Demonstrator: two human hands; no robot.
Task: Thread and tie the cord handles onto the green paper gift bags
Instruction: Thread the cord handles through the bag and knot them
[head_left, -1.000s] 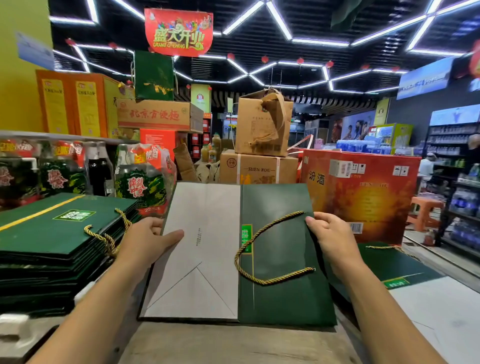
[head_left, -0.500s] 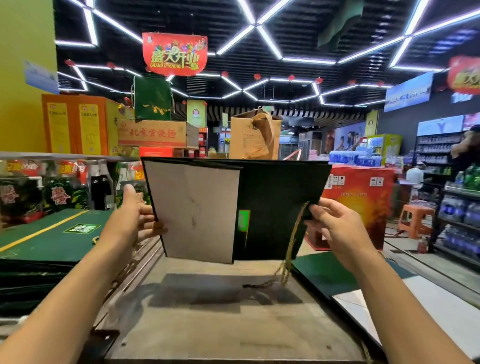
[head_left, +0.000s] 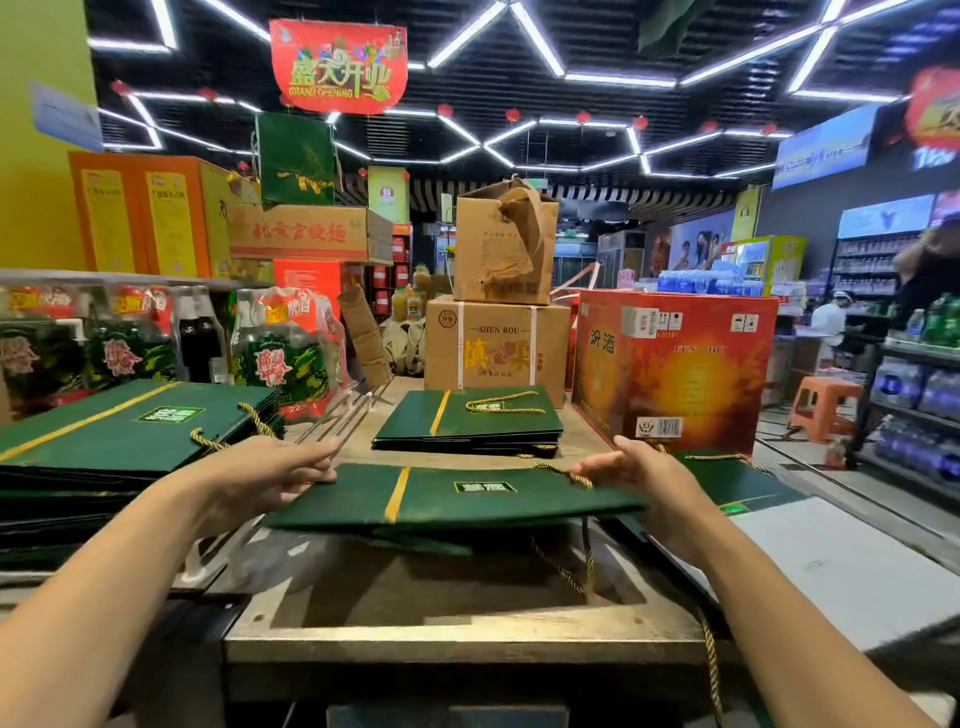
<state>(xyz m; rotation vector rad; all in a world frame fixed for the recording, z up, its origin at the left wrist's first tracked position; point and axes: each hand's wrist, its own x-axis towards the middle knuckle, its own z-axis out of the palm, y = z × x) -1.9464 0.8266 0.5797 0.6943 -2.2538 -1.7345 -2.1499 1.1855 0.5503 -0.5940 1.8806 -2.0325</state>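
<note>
Green paper gift bag (head_left: 447, 499) is held flat just above the counter (head_left: 467, 631), yellow stripe up; your left hand (head_left: 265, 475) pinches its left edge; your right hand (head_left: 644, 475) grips its right edge at the gold cord (head_left: 563, 472); another cord loop hangs beneath; a bag stack (head_left: 467, 421) lies behind.

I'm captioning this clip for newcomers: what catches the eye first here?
A green gift bag is held level between the left hand and right hand, above the table, its gold cord dangling beneath. Behind it lies a stack of green bags, and a red Grand Opening banner hangs overhead.
</note>
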